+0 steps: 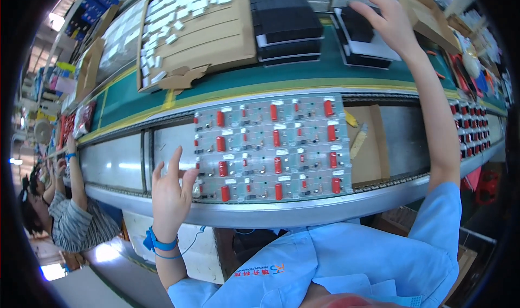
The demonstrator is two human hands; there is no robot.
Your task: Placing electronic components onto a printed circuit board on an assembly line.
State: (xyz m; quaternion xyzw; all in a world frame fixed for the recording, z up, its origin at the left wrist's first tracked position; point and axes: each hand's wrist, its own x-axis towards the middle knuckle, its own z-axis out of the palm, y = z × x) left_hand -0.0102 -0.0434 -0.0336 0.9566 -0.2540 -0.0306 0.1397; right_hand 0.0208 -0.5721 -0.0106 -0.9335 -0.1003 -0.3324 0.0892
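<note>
My left hand (172, 191) sits at the left edge of the circuit board panel (272, 148), fingers spread wide and loose, holding nothing; fingertips touch or nearly touch the panel's edge, I cannot tell which. A blue wrist strap (157, 243) circles that wrist, its cord trailing down. The panel lies flat on the metal conveyor (116, 162), a grid of small boards, each with a red cylinder part standing out. My right hand (382, 15) reaches far across to a black tray (362, 43) on the green bench (216, 83), fingers curled on the tray's top; whether it grips anything I cannot tell. Just left of it stands a stack of black trays (284, 26). Further left, a cardboard box (195, 32) holds small white parts. A cardboard piece (371, 145) lies beside the panel's right edge. At far left, another person (70, 210) works at the same line.
</note>
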